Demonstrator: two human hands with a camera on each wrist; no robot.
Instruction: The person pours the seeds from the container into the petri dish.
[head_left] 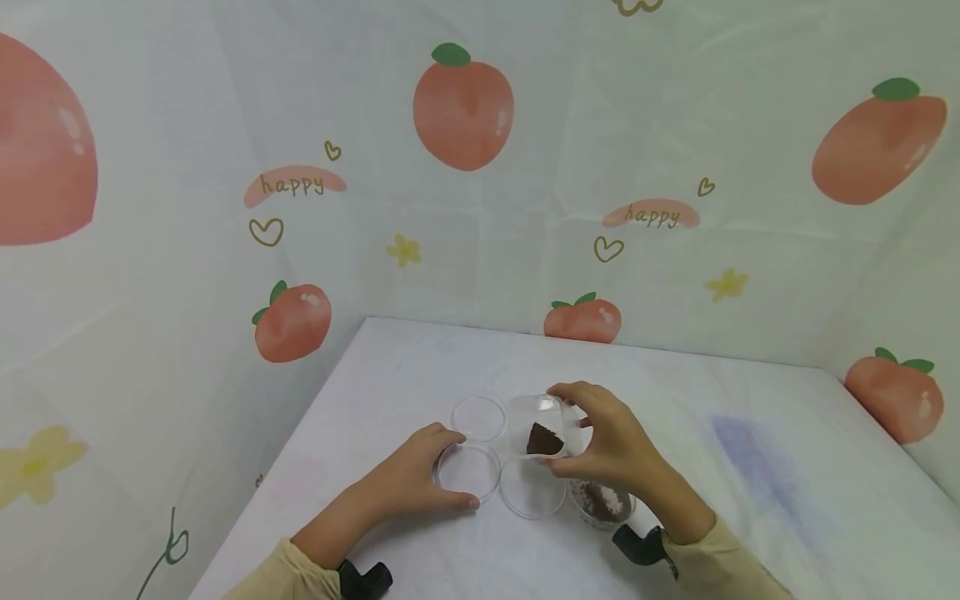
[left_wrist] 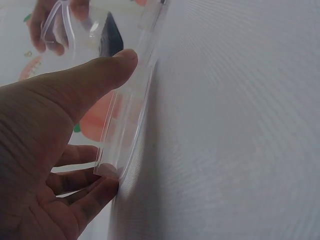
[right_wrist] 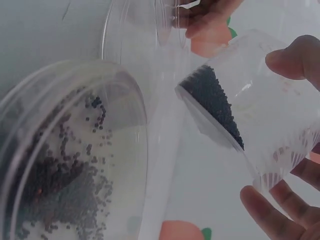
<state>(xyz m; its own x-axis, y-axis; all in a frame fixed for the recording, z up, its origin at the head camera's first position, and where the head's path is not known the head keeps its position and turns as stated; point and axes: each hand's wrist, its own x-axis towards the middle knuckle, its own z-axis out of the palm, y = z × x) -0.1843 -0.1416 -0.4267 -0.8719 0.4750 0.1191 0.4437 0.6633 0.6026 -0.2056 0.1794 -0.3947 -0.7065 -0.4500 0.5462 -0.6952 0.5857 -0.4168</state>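
My right hand (head_left: 613, 442) grips a clear plastic cup (right_wrist: 260, 100), tilted with its mouth toward the left. Small dark grains (right_wrist: 212, 102) are heaped against the cup's lower side. It hangs above the dishes, its lower edge near the middle clear petri dish (head_left: 534, 496). My left hand (head_left: 416, 473) holds the left petri dish (head_left: 468, 473) by its sides, thumb at the front and fingers behind. That dish sits on the table. Under my right wrist stands a petri dish of dark grains (head_left: 602, 502), spread unevenly over its bottom.
Another clear petri dish (head_left: 478, 419) lies behind the left one, close to the cup. All this stands on a white-covered table (head_left: 660, 383) with a bluish stain at the right. A fruit-printed cloth (head_left: 510, 217) hangs behind and along the sides.
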